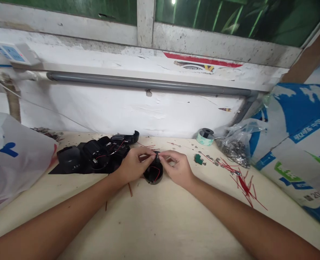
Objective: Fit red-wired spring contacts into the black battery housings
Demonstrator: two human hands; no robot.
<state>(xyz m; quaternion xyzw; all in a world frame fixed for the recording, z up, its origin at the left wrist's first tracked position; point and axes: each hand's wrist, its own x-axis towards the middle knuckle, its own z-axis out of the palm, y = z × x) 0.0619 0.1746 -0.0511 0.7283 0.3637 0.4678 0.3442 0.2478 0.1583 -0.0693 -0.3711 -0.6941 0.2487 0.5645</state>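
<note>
A small round black plastic part point(153, 174) with a red wire inside it rests on the pale table point(160, 224) in the middle of the view. My left hand point(134, 164) grips its left side, fingers pinched at its top edge. My right hand point(176, 167) meets it from the right, thumb and forefinger pinched on something small at the same top edge. What the fingertips hold there is too small to make out. Both forearms reach in from the bottom corners.
A pile of black plastic housings point(94, 156) with red wires lies left of my hands. Loose red wires point(243, 184), a green piece point(198, 159), a solder spool point(205, 137) and a clear bag of metal parts point(235, 146) sit right. A white bag point(10, 159) stands far left.
</note>
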